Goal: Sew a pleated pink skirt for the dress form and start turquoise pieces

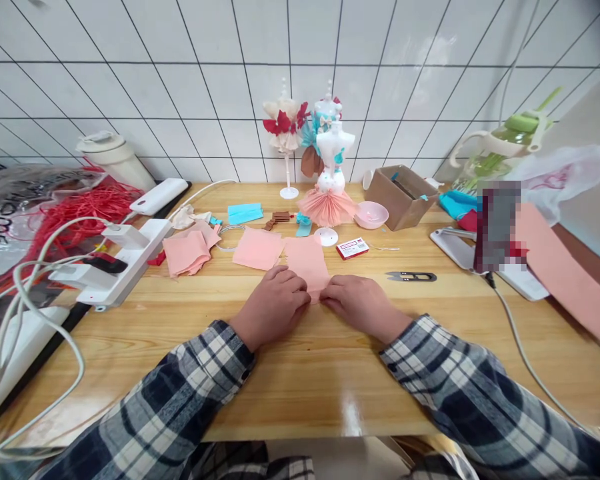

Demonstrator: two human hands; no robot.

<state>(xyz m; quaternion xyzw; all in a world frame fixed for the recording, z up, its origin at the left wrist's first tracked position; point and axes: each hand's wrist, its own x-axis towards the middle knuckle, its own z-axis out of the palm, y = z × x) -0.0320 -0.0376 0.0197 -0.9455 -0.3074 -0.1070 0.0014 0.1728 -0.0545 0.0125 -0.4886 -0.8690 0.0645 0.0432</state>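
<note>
A pink piece of fabric (307,259) lies on the wooden table in front of me, its near edge folded over in a narrow strip. My left hand (279,301) pinches the left end of this edge, fingers curled and thumb low. At the right end, the closed fingers of my right hand (359,303) grip the same edge. Another pink square (259,249) of fabric lies just beyond my left hand, and a stack of pink squares (187,252) sits further left. A small white dress form (334,157) with a pleated pink skirt (327,205) stands behind the fabric.
Black thread snips (411,276) and a small red-and-white box (353,249) lie to the right. Further back are a pink bowl (371,215) and a cardboard box (403,197). A power strip (130,263) with cables occupies the left; a phone stand (523,283) stands right.
</note>
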